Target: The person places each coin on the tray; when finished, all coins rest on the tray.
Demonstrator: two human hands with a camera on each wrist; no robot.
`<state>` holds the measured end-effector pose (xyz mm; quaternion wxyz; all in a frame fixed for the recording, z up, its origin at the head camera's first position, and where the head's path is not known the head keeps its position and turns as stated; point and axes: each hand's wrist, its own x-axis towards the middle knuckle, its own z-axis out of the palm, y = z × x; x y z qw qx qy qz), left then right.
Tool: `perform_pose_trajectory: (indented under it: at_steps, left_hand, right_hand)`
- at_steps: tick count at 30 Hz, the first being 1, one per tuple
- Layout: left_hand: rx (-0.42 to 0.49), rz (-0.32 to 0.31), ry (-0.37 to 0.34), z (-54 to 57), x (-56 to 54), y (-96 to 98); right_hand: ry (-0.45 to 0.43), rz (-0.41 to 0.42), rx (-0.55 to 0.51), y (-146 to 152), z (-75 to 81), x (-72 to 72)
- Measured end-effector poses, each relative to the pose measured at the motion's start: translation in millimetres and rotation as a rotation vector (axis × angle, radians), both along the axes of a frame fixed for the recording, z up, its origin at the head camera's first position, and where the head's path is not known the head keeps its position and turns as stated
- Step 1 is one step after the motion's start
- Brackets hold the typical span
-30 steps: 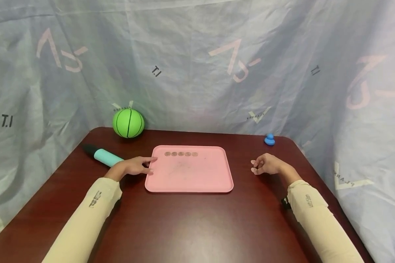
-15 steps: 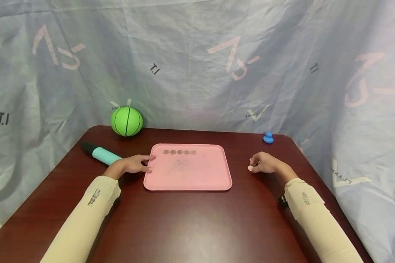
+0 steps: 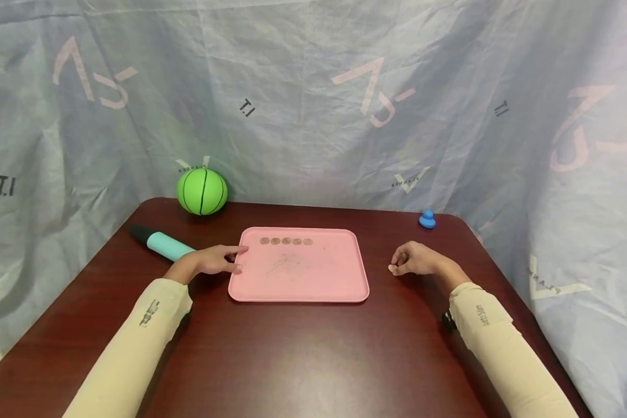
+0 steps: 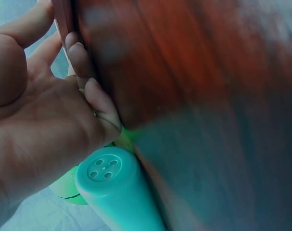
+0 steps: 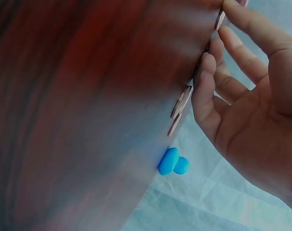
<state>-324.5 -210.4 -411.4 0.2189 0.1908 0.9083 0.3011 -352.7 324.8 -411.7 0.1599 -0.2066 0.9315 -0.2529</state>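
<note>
On the dark wooden table lies a pink tray (image 3: pixel 313 284) with several coins (image 3: pixel 286 241) in a row near its far edge. My left hand (image 3: pixel 214 260) is at the tray's left side, its thumb and index finger spread and touching the rim. The other left fingers are bent beside the tray in the left wrist view. To the right of the tray, my right hand (image 3: pixel 417 259) pinches a small coin (image 5: pixel 220 20) between thumb and fingertip, low over the table. More thin coins (image 5: pixel 182 101) lie on the table beyond it in the right wrist view, hidden from the head view.
A turquoise cylinder with a black end (image 3: pixel 169 246) lies left of the tray, close behind my left hand. Back left stands a green ball (image 3: pixel 202 191); back right, a small blue rounded object (image 3: pixel 426 219). A grey printed curtain (image 3: pixel 303 104) hangs behind the table.
My right hand has shifted slightly left, towards the tray. Two pale coins showed at its fingertips earlier; one shows now. My left hand stays at the tray's rim.
</note>
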Motion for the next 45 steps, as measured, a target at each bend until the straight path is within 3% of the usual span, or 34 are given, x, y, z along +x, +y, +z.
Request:
perform_pose_trajectory:
  at_steps: [11, 22, 34, 40, 45]
  left_hand:
    - [0.004, 0.016, -0.006, -0.6, -0.9, 1.3]
    - [-0.002, 0.010, -0.007, -0.5, -0.1, 2.8]
    - [-0.007, 0.013, 0.002, -1.6, 0.8, 1.2]
    - [-0.014, -0.008, 0.029, -1.5, 0.2, 0.2]
    - [-0.020, -0.021, 0.042, -2.7, -0.6, -2.2]
  right_hand:
    - [0.028, -0.001, 0.017, -9.7, 0.8, 2.1]
    - [-0.049, -0.005, -0.042, -8.6, 1.5, 4.2]
    - [0.065, 0.038, 0.083, -13.8, 4.1, 3.2]
    - [0.105, 0.081, 0.033, -17.1, 3.7, 0.6]
    - [0.131, 0.054, -0.009, -30.7, 4.9, 0.9]
